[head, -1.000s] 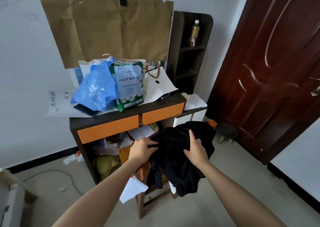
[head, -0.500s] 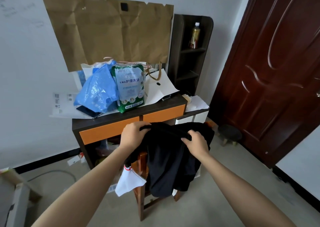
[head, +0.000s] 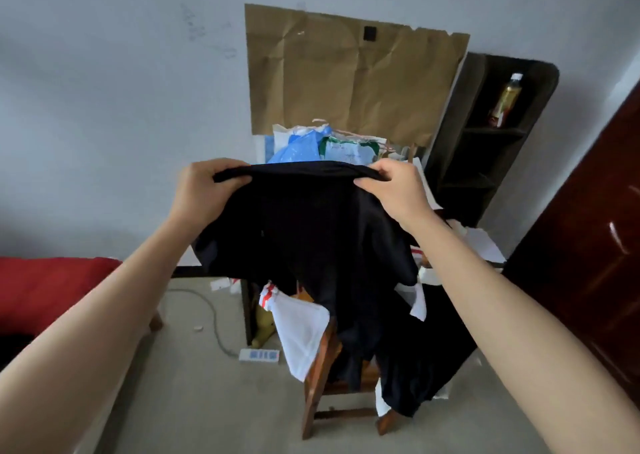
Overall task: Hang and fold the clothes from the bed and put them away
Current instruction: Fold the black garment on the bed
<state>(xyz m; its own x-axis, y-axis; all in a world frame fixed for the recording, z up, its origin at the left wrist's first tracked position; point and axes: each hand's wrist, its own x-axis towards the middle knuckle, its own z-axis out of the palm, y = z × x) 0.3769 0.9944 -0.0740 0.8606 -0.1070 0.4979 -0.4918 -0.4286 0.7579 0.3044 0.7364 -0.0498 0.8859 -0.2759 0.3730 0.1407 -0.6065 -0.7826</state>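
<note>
Both hands are now holding the black garment (head: pixel 311 239) much higher than half a second ago, up at the level of the bags on the desk, and the view is taking in more of the room to the left. The left hand (head: pixel 204 190) is gripping one end of the garment's top edge with its fingers curled over the cloth, and the right hand (head: pixel 398 190) is pinching the other end, so the edge is stretching taut between them.

Behind the raised cloth, a blue plastic bag (head: pixel 298 148) is peeking over the edge, with brown paper (head: pixel 346 79) hanging on the wall above. A dark shelf (head: pixel 485 162) is standing to the right, carrying a bottle (head: pixel 505 100), beside a dark red door (head: pixel 588 245). The garment is hiding most of the desk (head: pixel 246 315). A wooden chair (head: pixel 318 367) is standing below, with a white garment (head: pixel 301 332) draping over its left side. A power strip (head: pixel 259 355) is lying on the floor, and a red cover (head: pixel 45 291) is showing at the far left.

The garment is hanging in loose, uneven folds, its lower part trailing down over the chair seat.
</note>
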